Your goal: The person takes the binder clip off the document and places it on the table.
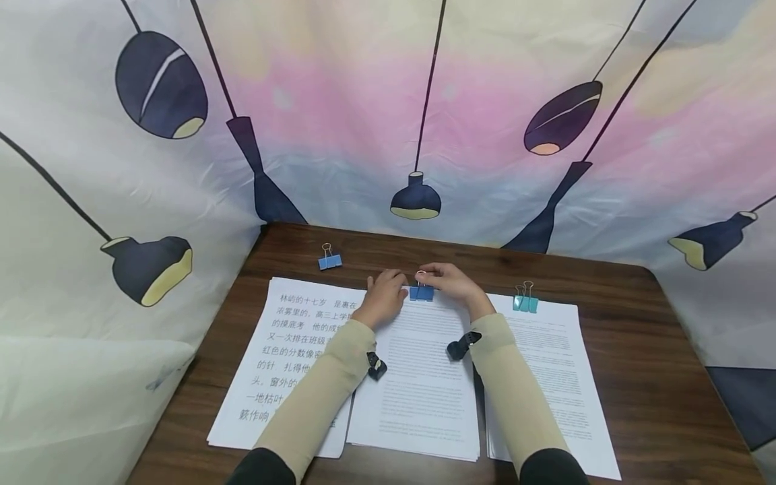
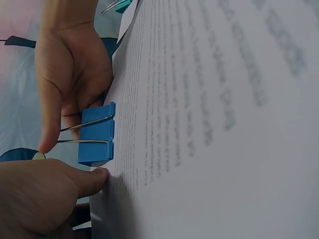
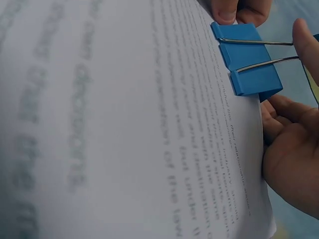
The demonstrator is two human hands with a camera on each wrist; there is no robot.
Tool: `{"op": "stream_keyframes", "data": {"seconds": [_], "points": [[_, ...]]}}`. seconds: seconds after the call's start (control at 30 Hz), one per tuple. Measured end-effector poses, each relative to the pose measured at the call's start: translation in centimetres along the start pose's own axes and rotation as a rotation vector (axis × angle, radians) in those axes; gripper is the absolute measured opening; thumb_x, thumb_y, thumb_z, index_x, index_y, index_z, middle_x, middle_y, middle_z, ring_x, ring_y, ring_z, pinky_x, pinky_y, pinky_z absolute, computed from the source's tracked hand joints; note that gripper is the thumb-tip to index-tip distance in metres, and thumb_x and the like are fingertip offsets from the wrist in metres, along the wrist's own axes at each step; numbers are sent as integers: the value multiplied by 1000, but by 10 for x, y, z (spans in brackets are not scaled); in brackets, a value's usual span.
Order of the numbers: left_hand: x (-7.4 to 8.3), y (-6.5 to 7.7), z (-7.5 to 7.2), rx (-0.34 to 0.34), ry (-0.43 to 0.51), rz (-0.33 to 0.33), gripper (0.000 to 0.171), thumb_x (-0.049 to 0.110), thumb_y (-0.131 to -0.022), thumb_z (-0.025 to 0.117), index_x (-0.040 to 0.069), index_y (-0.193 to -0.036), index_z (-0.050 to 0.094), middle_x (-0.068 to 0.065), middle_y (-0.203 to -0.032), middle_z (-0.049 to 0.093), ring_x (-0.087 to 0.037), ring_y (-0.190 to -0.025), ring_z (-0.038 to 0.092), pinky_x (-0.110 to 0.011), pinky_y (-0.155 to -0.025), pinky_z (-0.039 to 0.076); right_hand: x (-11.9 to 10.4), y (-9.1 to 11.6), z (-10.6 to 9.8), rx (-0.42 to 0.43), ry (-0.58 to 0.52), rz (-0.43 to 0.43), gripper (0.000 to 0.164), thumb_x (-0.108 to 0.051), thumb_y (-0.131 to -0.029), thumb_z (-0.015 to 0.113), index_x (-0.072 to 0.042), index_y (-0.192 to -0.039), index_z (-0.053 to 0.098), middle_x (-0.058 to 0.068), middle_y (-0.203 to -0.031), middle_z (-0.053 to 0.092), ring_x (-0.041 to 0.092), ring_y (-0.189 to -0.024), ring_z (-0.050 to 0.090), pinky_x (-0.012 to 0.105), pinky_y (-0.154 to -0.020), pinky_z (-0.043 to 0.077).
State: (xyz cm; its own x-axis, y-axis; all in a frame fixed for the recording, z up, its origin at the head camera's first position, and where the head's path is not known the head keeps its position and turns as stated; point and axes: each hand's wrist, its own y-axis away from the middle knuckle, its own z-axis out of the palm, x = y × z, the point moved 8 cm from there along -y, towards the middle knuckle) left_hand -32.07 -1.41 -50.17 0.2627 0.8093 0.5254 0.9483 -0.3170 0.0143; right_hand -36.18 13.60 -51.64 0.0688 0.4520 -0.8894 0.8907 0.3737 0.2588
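Observation:
A blue binder clip [image 1: 421, 294] sits on the top edge of the middle paper stack [image 1: 424, 377], its jaws over the sheets. My right hand [image 1: 453, 281] holds the clip by its wire handles; in the right wrist view the thumb [image 3: 306, 47] touches the handle ends, and the other fingers lie behind the clip, partly hidden. Just left of the clip, my left hand [image 1: 383, 298] pinches the stack's top edge. In the left wrist view its thumb [image 2: 92, 181] presses the top sheet beside the clip, while its other fingers are mostly hidden beneath.
To the left lies a stack with large printed characters [image 1: 285, 350], partly under my left arm. A right-hand stack [image 1: 558, 377] carries a teal binder clip [image 1: 525, 304] on its top edge. Another blue binder clip [image 1: 330, 261] stands behind, on the dark wooden table [image 1: 655, 404]. A patterned cloth [image 1: 339, 114] hangs beyond.

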Motion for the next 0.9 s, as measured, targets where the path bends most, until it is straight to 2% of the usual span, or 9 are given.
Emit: {"op": "stream_keyframes", "data": {"seconds": [0.27, 0.5, 0.9], "points": [[8, -5, 2, -39, -120, -19, 26, 20, -110, 58, 10, -132, 68, -11, -156, 53, -37, -154, 35, -72, -124, 8, 2, 3, -3, -4, -68, 53, 58, -24, -100, 76, 6, -146, 56, 19, -132, 66, 27, -118, 64, 40, -108, 49], [7, -6, 1, -45, -128, -36, 28, 19, -110, 58, 9, -133, 68, -13, -156, 52, -38, -153, 37, -71, -121, 25, 3, 0, -2, 25, -99, 62, 60, -21, -98, 78, 9, -145, 56, 21, -132, 69, 28, -119, 67, 38, -105, 52], [6, -6, -1, -47, -113, -49, 30, 20, -110, 59, 9, -135, 69, -15, -159, 50, -39, -154, 36, -70, -121, 26, 4, -1, -4, 83, -109, 98, 61, -24, -94, 83, 5, -142, 60, 20, -130, 68, 31, -123, 63, 47, -115, 44]]}}
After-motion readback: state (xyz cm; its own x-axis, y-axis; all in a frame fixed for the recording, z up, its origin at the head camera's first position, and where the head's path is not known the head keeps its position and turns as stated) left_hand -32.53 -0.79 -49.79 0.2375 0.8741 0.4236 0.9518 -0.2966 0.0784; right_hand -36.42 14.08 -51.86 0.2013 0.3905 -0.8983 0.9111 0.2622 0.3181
